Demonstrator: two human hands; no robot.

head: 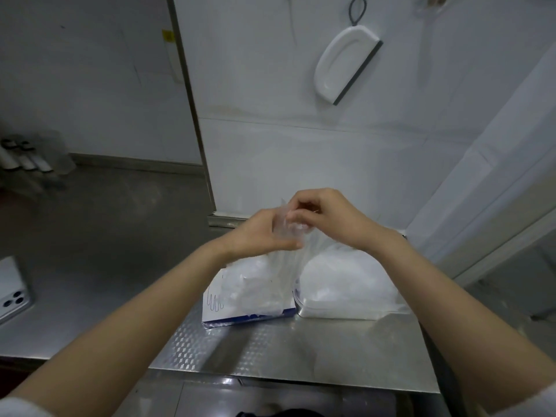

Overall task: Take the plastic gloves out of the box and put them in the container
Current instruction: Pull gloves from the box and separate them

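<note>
Far left of the frame: a phone (12, 293) lying camera side up on the steel counter (270, 350), with a few blurred bottles (24, 158) above it at the counter's back. Just left of the middle: the left hand (258, 233), raised above the box (249, 305), thumb stretched rightward under a bunch of plastic gloves (285, 227), fingers closed round it and largely veiled by the film. From that bunch, clear film trailing down to the open top of the blue-and-white box. Just right of the middle: the right hand (328, 215), fingers curled tight, pinching the top of the same bunch. Below it, touching the box's right side: the white container (346, 296), holding a pale heap. Upper right, hung on the white wall (255, 85): a squeegee (346, 64).
</note>
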